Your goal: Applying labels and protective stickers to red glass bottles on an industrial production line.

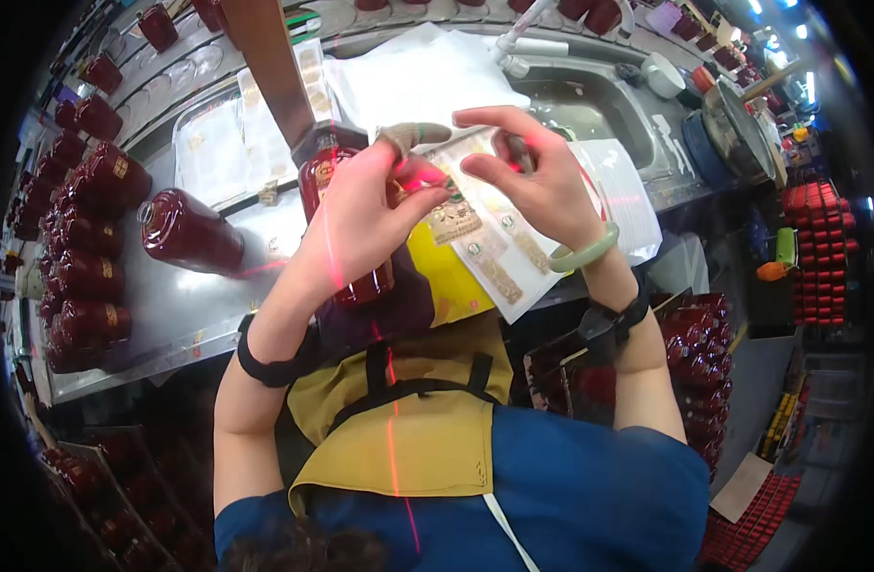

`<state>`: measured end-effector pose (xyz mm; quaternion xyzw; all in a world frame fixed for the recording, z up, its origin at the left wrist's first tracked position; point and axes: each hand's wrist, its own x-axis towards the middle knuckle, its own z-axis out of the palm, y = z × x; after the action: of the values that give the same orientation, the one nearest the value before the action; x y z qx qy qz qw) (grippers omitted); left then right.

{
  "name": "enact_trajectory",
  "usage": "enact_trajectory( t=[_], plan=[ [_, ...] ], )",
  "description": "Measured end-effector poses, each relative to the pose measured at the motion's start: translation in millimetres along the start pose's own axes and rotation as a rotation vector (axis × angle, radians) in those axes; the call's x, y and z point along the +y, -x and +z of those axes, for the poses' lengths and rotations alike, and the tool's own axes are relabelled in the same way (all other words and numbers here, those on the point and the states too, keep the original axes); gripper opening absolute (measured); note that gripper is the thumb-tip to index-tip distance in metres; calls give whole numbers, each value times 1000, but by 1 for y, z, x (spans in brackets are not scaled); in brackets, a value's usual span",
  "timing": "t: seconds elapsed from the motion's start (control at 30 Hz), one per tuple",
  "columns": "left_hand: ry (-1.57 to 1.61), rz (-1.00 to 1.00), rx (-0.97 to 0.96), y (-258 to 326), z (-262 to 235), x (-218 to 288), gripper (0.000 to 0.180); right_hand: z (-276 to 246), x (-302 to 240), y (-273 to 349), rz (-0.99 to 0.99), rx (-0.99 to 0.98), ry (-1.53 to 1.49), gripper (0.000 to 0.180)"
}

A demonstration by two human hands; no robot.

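My left hand (365,210) is closed in a pinch, thumb against index finger, at the top of a small brown label (458,221). Behind and below that hand is a dark red glazed bottle (365,286), largely hidden by it. My right hand (542,181) hovers just right of the label, thumb and fingers apart, with nothing visible between them. Greyish finger covers show on both hands. Under my hands lies a white sheet of labels (513,253), partly over a yellow sheet (442,272). A second red bottle (191,232) leans on the metal counter to the left.
Stacked red bottles (89,267) crowd the left side of the counter. A brown upright post (270,71) rises in front of me. White paper (418,71) lies beyond my hands, with a metal sink (637,124) to its right. More bottles (699,353) are stacked low on the right.
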<state>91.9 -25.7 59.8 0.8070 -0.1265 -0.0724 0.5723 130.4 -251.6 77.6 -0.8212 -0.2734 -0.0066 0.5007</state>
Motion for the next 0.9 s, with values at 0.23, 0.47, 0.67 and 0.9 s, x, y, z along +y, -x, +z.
enact_trajectory(
  t=[0.23, 0.47, 0.67, 0.9],
  plan=[
    [-35, 180, 15, 24, -26, 11, 29, 26, 36, 0, 178, -517, -446, 29],
    [116, -27, 6, 81, -45, 10, 50, 33, -3, 6, 185, -574, -206, 22],
    [127, -242, 123, 110, -49, -15, 45, 58, -10, 16, 55, -440, 28, 23],
    [312, -207, 274, 104, -37, -84, 41, 75, -5, 13, 188, -339, 131, 21]
  ],
)
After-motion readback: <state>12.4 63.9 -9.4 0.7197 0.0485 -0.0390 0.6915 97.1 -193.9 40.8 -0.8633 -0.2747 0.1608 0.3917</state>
